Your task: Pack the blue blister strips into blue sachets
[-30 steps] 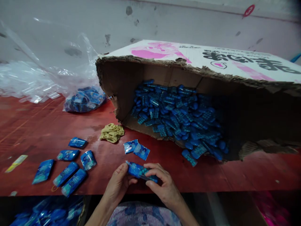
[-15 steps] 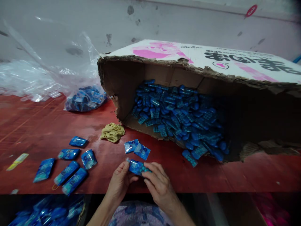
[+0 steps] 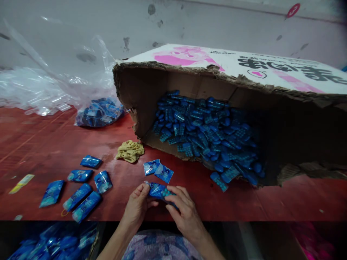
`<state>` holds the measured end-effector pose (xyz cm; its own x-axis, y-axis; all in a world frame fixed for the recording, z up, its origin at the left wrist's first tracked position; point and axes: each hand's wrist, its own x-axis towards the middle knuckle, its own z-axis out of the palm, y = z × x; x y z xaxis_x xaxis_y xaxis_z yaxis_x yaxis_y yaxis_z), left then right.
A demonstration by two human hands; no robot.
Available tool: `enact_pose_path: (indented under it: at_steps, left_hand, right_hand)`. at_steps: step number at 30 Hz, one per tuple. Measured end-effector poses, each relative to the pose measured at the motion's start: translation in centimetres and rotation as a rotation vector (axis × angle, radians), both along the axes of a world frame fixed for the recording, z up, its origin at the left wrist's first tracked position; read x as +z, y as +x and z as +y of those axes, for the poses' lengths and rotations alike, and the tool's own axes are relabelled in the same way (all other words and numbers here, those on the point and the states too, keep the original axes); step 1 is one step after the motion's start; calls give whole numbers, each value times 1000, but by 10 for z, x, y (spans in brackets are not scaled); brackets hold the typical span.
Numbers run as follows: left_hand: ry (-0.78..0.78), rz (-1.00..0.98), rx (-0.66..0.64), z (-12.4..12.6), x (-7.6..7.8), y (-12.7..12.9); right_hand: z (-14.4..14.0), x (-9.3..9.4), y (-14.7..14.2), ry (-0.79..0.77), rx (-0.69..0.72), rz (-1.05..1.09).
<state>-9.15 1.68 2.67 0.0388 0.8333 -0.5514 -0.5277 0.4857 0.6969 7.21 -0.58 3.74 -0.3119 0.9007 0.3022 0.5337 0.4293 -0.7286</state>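
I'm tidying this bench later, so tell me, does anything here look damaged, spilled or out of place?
Yes. The cardboard box lies on its side with a ragged, torn opening, and blue pieces spill from it onto the red table. A crumpled yellowish cloth lies beside it.

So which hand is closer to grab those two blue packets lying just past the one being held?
Probably the left hand: the two loose packets lie just beyond its fingertips, while the right hand sits further right, gripping the held packet.
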Motion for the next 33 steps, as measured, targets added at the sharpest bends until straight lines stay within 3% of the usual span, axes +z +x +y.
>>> enact_pose_path:
  at_steps: [9,20,25,33]
  left_hand:
    - [-5,-24,55,1,-2,0]
    - [-8,-78,-13,-3,1,-3]
    - [1,7,8,-3,0,-1]
    - [-12,-91,-33,-2,0,-4]
  right_hand:
    - [0,-2,-6,0,-9,39]
    - [2,3,-4,20,54,-13]
    - [1,2,-5,43,34,-50]
    - [2,0,-6,-25,35,21]
